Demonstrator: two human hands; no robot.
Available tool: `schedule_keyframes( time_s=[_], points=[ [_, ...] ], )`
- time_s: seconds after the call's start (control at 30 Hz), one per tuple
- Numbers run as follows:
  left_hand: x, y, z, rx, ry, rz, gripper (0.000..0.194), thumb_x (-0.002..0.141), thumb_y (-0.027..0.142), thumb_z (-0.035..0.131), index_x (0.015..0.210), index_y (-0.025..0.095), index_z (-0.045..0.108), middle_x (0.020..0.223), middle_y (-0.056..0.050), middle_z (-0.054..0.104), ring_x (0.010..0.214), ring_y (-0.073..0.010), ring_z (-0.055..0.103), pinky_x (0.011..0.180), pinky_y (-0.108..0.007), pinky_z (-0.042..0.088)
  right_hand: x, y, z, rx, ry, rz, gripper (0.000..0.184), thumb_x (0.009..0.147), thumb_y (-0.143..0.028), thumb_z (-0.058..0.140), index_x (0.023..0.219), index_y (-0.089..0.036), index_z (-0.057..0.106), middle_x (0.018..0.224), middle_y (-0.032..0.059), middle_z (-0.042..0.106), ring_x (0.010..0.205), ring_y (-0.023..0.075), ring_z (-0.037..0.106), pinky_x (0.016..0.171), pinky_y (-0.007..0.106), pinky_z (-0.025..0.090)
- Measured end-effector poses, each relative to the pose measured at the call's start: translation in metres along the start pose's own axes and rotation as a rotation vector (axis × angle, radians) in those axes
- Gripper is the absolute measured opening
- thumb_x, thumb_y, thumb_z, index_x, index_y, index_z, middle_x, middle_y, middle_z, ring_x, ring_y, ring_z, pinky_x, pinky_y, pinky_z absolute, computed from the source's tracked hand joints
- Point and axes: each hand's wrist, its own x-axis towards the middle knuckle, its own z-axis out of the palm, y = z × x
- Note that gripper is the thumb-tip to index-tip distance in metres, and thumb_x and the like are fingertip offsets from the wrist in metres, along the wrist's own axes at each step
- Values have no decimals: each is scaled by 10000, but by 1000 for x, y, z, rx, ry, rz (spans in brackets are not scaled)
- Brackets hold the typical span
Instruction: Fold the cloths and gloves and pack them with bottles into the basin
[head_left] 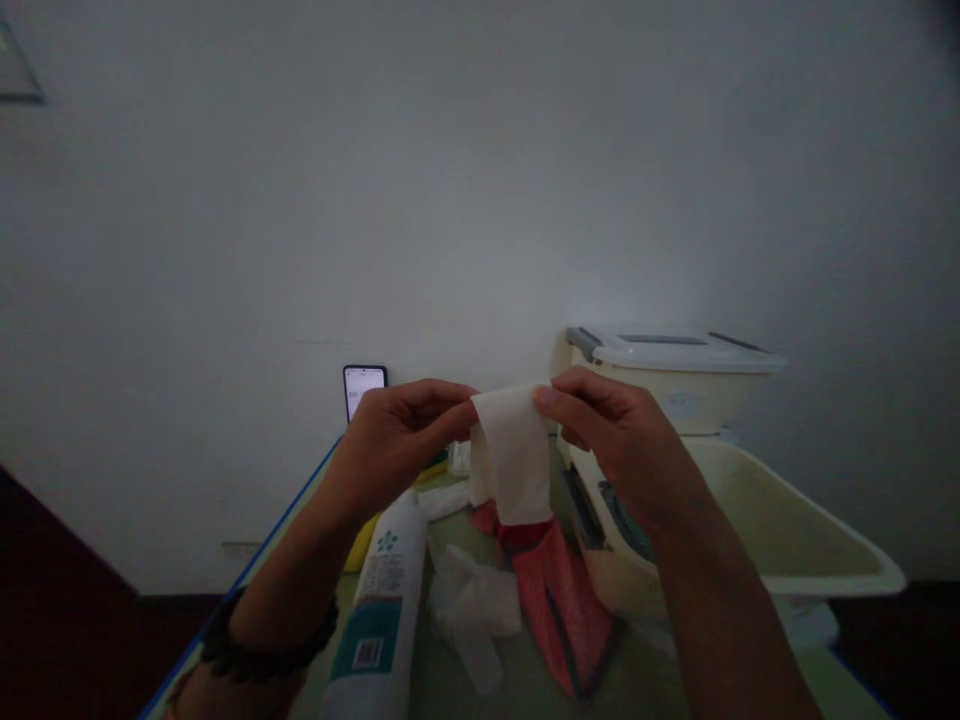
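My left hand pinches the upper left corner of a white cloth. At the upper right corner, my right hand grips the same cloth between thumb and fingers. The cloth hangs down in a folded strip above the table, its kind not clear. Below it lies a red fabric item with dark edging. A crumpled white cloth rests to the left of the red item. Under my left forearm is a white and teal plastic package with a printed label.
A phone stands upright against the wall at the back. To the right, a cream storage bin sits open in front of a lidded box. Something yellow shows beside the package. The table has a blue edge.
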Motion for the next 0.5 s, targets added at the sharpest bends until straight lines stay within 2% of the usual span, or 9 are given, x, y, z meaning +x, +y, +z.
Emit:
schedule_keyframes(
  time_s=[0.1, 0.23, 0.37, 0.5],
  points=[
    [0, -1, 1, 58, 81, 16, 92, 714, 234, 731, 777, 167, 723, 688, -6, 727, 635, -127, 666, 616, -201, 535, 1, 1, -2, -33, -33, -5, 215, 806, -343, 603, 663, -188, 647, 679, -20, 591, 627, 98, 511, 591, 236, 400],
    [0, -5, 3, 91, 92, 76, 93, 741, 240, 710, 806, 173, 706, 721, -1, 726, 667, -116, 665, 619, -177, 526, 2, 2, 0, -66, -15, 42, 296, 831, -396, 563, 633, -190, 642, 640, -19, 552, 641, 116, 505, 628, 259, 400],
    [2, -7, 4, 100, 105, 139, 92, 740, 223, 705, 807, 168, 674, 788, -8, 712, 714, -114, 648, 659, -183, 524, 3, 6, 1, -152, 37, -55, 203, 786, -345, 632, 654, -198, 675, 771, 5, 509, 747, 131, 493, 657, 268, 400],
    [2, -7, 4, 52, 174, 152, 207, 678, 166, 747, 793, 184, 576, 730, 29, 676, 684, -107, 632, 655, -192, 522, 3, 8, 1, -179, 14, -137, 158, 786, -330, 647, 694, -217, 707, 891, 20, 549, 833, 144, 522, 718, 287, 422]
  ],
)
